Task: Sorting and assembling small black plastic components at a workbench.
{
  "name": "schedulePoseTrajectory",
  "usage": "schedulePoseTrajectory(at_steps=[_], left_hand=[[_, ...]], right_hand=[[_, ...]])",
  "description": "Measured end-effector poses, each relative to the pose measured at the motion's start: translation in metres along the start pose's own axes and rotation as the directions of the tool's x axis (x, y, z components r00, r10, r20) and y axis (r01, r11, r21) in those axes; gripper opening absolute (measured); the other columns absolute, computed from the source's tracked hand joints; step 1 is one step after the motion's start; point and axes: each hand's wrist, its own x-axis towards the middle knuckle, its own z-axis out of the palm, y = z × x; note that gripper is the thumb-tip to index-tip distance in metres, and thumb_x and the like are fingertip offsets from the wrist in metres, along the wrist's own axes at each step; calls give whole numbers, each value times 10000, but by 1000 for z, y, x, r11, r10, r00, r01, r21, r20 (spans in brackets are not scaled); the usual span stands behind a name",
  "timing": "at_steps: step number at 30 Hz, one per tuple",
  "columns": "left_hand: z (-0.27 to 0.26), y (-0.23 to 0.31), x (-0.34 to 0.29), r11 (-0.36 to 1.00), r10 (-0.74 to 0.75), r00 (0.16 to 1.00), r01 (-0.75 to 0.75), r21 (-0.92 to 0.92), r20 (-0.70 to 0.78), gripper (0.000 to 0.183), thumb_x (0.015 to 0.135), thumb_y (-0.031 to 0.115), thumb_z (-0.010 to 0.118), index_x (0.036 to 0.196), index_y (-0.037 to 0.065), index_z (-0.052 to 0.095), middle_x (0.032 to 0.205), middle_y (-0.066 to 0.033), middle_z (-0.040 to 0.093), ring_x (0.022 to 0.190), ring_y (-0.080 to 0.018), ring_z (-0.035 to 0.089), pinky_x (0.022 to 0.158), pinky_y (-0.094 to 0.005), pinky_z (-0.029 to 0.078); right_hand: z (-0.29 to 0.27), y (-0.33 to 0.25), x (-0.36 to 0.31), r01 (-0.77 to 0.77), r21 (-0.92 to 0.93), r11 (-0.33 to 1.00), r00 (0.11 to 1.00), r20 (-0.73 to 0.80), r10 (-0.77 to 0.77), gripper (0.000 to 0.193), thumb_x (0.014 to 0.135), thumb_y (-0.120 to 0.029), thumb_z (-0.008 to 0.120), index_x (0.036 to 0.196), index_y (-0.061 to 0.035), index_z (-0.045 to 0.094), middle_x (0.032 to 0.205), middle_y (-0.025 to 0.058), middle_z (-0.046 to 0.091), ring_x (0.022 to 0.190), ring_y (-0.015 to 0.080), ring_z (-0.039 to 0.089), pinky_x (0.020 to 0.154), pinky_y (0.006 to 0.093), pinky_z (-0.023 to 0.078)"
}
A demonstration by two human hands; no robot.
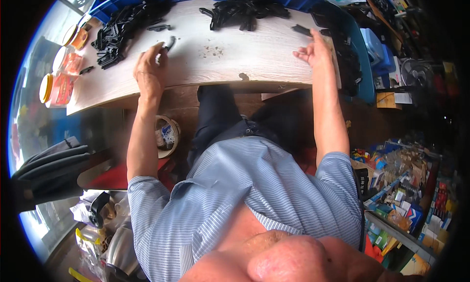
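Note:
My left hand (150, 67) is over the left half of the table, fingers bent together at the end of a small, slightly blurred black plastic part (171, 43). At the table's right side, my right hand (315, 51) has its fingers apart. Another black part (301, 30) touches or lies just beyond its index fingertip; no grip on it shows. One loose black piece (159, 27) rests beyond my left hand. Heaps of similar parts lie at the far left (117, 35) and far middle (245, 10) of the table.
Blue bins (142, 2) line the table's far edge. A teal tub (364, 61) with more black parts stands at the right. Jars (60, 90) with orange and yellow lids sit along the left edge. Below the table is a round bucket (169, 135).

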Motion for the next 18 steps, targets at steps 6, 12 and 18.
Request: schedulePoseTrajectory(at_steps=[6, 12, 18], left_hand=[[25, 48, -5, 979, 200, 918, -200, -34, 342, 198, 841, 90, 704, 1033, 126, 739, 938, -51, 731, 904, -271, 654, 833, -379, 531], [56, 69, 0, 965, 262, 887, -247, -90, 381, 186, 843, 98, 708, 1023, 137, 739, 974, -21, 733, 913, -253, 650, 835, -362, 538], [60, 73, 3, 964, 264, 876, -257, -75, 404, 180, 852, 95, 715, 1024, 142, 738, 995, -5, 732, 913, -241, 644, 829, -345, 540]], right_hand=[[-29, -20, 33, 144, 66, 987, 942, -314, -117, 305, 879, -234, 763, 996, 21, 643, 601, 114, 500, 561, 273, 620, 585, 516, 636], [16, -9, 33, 117, -186, 975, 990, -52, -129, 359, 837, -151, 794, 1129, 0, 652, 836, 191, 664, 508, 208, 607, 520, 400, 625], [60, -11, 48, 282, -422, 862, 958, 165, -233, 609, 782, -210, 844, 1317, -53, 599, 821, 136, 659, 499, 150, 595, 469, 316, 587]])
